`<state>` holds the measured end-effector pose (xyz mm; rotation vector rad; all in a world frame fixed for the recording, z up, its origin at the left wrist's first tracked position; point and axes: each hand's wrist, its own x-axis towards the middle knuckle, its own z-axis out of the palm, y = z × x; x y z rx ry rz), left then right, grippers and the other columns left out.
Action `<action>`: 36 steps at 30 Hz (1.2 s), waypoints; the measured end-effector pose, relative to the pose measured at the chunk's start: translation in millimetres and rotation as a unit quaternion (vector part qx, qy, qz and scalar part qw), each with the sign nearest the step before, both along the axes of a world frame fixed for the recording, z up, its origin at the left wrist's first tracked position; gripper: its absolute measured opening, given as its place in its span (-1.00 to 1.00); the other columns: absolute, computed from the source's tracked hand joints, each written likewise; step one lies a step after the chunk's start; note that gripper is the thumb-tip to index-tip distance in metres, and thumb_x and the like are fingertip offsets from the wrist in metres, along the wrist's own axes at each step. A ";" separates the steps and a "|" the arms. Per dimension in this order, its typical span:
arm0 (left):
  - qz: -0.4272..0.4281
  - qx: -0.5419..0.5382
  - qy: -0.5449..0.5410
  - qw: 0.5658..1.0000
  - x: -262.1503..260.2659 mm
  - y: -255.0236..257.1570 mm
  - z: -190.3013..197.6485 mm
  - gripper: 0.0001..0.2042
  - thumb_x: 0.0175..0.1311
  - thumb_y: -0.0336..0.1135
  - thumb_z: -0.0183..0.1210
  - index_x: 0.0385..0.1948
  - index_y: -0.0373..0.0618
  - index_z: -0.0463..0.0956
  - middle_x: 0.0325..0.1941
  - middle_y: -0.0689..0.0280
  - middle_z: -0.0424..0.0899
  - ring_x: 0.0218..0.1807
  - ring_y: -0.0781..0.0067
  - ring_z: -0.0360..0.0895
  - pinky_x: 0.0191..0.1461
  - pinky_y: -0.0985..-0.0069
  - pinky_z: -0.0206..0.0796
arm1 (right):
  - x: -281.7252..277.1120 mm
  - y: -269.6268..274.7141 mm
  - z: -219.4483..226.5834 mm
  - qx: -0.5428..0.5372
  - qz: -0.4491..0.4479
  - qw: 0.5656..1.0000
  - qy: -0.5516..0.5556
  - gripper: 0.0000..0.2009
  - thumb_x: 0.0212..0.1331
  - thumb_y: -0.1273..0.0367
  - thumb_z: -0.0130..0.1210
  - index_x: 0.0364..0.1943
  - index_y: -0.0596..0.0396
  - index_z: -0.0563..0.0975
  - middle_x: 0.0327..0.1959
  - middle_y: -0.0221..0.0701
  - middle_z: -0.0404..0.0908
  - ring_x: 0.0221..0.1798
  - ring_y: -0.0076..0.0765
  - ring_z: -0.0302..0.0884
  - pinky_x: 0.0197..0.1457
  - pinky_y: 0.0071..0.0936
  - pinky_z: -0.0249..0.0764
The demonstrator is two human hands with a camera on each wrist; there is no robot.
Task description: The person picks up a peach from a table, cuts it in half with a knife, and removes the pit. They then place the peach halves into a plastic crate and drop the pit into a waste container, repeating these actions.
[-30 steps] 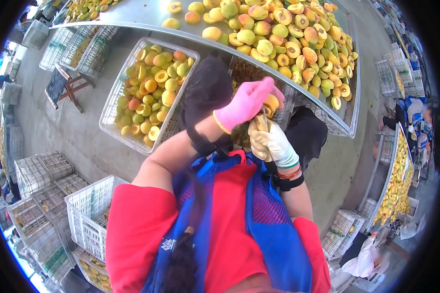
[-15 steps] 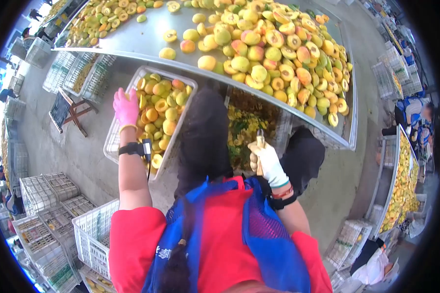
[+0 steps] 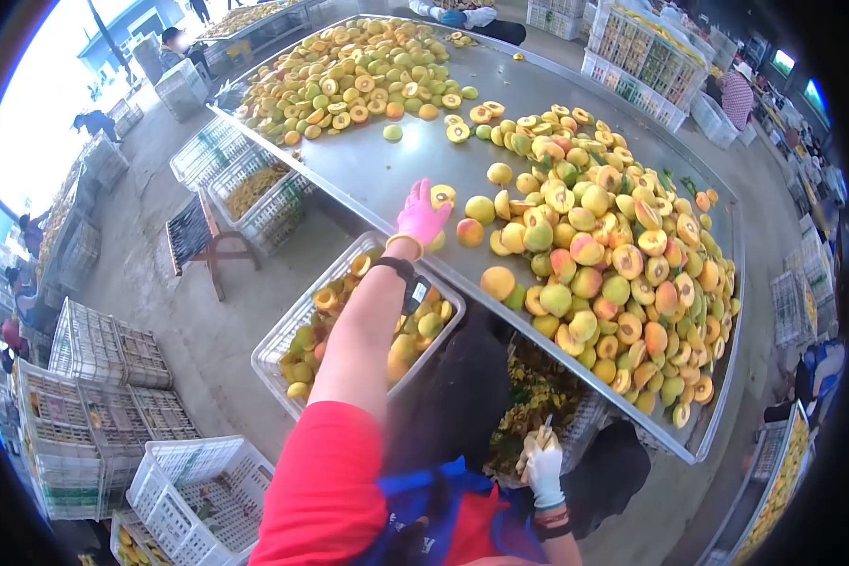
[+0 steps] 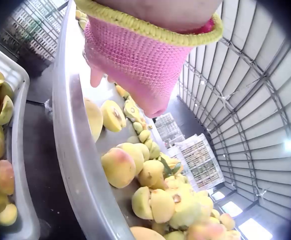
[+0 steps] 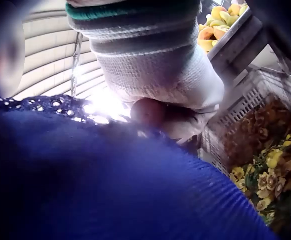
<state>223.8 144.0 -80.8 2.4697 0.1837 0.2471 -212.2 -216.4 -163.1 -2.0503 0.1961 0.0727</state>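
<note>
My left hand (image 3: 423, 215), in a pink glove, reaches over the near edge of the metal table (image 3: 368, 179). Its fingers are extended beside a halved peach (image 3: 441, 195) with the cut face up. In the left wrist view the pink glove (image 4: 135, 60) hides most of the fingers. Low near my lap, my right hand (image 3: 544, 470), in a white glove, grips a small tool with a pale handle (image 3: 541, 438) and a narrow metal tip. A large heap of whole and halved peaches (image 3: 594, 250) lies to the right of the left hand.
Below my left forearm stands a white crate (image 3: 266, 357) of peaches. A crate with scraps (image 3: 538, 391) sits between my knees under the table edge. Another peach heap (image 3: 349, 80) covers the far left of the table. A folding stool (image 3: 193, 236) and stacked crates (image 3: 94, 424) stand left.
The left hand went from close to the right hand to the peach crate, then forward onto the table. The right hand keeps the tool. The head view has tilted up and shifted.
</note>
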 end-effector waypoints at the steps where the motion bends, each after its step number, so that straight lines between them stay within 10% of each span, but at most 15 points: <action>1: 0.007 0.003 0.019 1.000 8.5 -1.5 -2.5 -0.22 0.30 0.14 0.08 0.48 -0.03 0.02 0.48 0.12 0.22 0.47 0.08 0.20 0.46 0.17 0.10 | -2.7 -4.7 -10.5 -0.063 0.026 0.997 -0.030 -0.89 0.27 0.39 0.08 -0.26 0.07 0.41 -0.66 -0.49 0.38 -0.76 -0.54 0.35 -0.71 -0.59 0.32; 7: -0.006 0.032 0.204 0.978 23.7 -14.8 17.3 -0.24 0.19 0.15 0.20 0.36 -0.03 0.17 0.37 0.15 0.36 0.35 0.08 0.35 0.38 0.17 0.20 | -4.7 -13.6 -59.1 -0.167 0.038 0.984 -0.053 -0.90 0.18 0.45 0.08 -0.26 0.13 0.43 -0.65 -0.45 0.42 -0.76 -0.49 0.37 -0.70 -0.55 0.32; 15: -0.051 -0.197 0.071 0.976 33.5 -19.2 -41.1 -0.16 0.01 -0.19 0.41 0.36 -0.14 0.16 0.16 0.02 0.53 0.18 0.08 0.53 0.23 0.31 0.37 | 12.3 4.3 -35.9 -0.137 0.035 0.989 -0.051 -0.86 0.15 0.43 0.12 -0.25 0.18 0.46 -0.64 -0.43 0.44 -0.71 -0.52 0.41 -0.64 -0.50 0.38; 18: -0.155 -0.374 0.139 0.904 47.5 -25.8 -87.4 -0.09 0.01 -0.22 0.41 0.42 -0.22 0.05 0.12 0.07 0.57 0.10 0.21 0.57 0.19 0.39 0.39 | 14.5 4.5 -20.7 -0.156 0.072 0.979 -0.111 -0.86 0.15 0.43 0.12 -0.25 0.17 0.46 -0.64 -0.43 0.45 -0.70 -0.53 0.42 -0.64 -0.50 0.38; 19: -0.193 -0.444 0.184 0.855 44.9 -34.5 -81.4 -0.06 0.02 -0.23 0.41 0.44 -0.24 0.01 0.11 0.09 0.58 0.08 0.25 0.59 0.17 0.42 0.40 | 12.9 3.4 -19.6 -0.157 0.079 0.977 -0.120 -0.86 0.16 0.43 0.12 -0.25 0.17 0.47 -0.64 -0.43 0.45 -0.70 -0.53 0.42 -0.64 -0.50 0.38; 23: -0.141 -0.345 0.142 0.917 -21.9 -93.8 21.0 -0.20 0.03 -0.24 0.39 0.30 -0.33 0.15 -0.02 0.15 0.63 0.01 0.34 0.60 0.04 0.46 0.46 | 9.5 -2.9 -40.1 -0.181 0.061 0.976 -0.100 -0.87 0.19 0.43 0.10 -0.24 0.15 0.45 -0.66 -0.46 0.43 -0.72 -0.54 0.41 -0.66 -0.53 0.35; 31: -0.169 -0.177 0.062 0.968 -63.7 -127.4 21.2 -0.40 0.10 -0.11 0.31 0.19 -0.01 0.30 -0.06 -0.01 0.63 0.00 0.09 0.61 -0.01 0.25 0.47 | 3.6 -10.3 -40.7 -0.174 0.030 0.978 -0.109 -0.90 0.22 0.45 0.08 -0.25 0.12 0.42 -0.67 -0.48 0.39 -0.75 -0.54 0.35 -0.69 -0.55 0.32; 36: -0.226 -0.353 0.096 0.903 -134.2 -163.3 82.1 -0.40 0.12 -0.21 0.36 0.18 -0.08 0.28 -0.14 0.32 0.53 -0.18 0.64 0.48 -0.17 0.57 0.42 | 5.7 -18.6 -13.6 -0.282 0.050 0.937 -0.203 -0.89 0.23 0.45 0.08 -0.22 0.14 0.42 -0.64 -0.47 0.39 -0.75 -0.52 0.34 -0.69 -0.54 0.31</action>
